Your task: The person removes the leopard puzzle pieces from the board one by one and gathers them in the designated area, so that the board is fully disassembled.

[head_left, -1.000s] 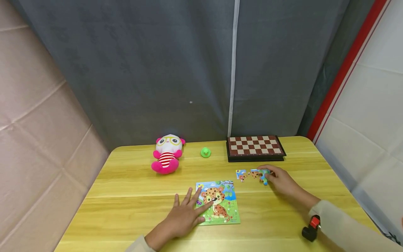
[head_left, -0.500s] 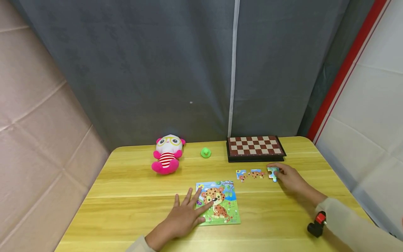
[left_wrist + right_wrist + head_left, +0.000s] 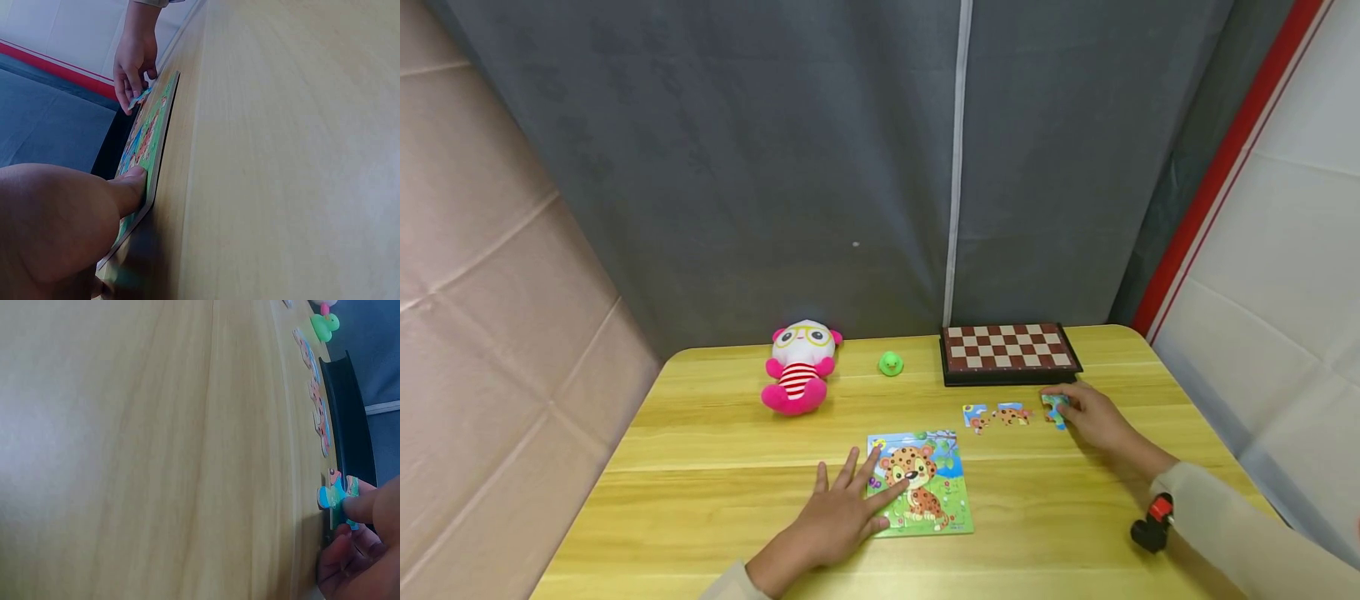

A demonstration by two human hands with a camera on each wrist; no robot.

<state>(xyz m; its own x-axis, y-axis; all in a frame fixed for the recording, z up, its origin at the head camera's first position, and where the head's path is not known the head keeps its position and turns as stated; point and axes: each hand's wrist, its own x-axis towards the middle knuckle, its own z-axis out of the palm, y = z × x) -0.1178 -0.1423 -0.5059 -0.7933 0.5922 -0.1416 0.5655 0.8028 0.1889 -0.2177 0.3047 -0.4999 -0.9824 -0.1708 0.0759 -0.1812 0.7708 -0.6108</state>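
I had the right hand (image 3: 1093,419) right of the middle in the head view, its thumb and fingers pinched on a puzzle piece (image 3: 1054,408). In the right wrist view the thumb lay across the printed face of that piece, at the lower right of the frame; whether its far edge touched the table (image 3: 700,467), I couldn't tell. The left hand (image 3: 837,517) was at the lower middle of the head view, fingers straight and spread apart, resting over the left part of a leopard puzzle board (image 3: 940,500) without gripping it. My left wrist view showed the thumb flat on the board near its edge.

Just left of the held piece lay two patches of loose pieces, one blue and orange (image 3: 974,415), the other spotted (image 3: 1011,414); I couldn't make out whether either was a single piece. Above them sat a chessboard (image 3: 1009,348).

I judged the step in hand to be positioning the single piece beside that row, with the board steadied. As I read it, the next move called for a light pinch on the piece's edge, careful alignment of its tabs, and no nudge to its loose neighbours.
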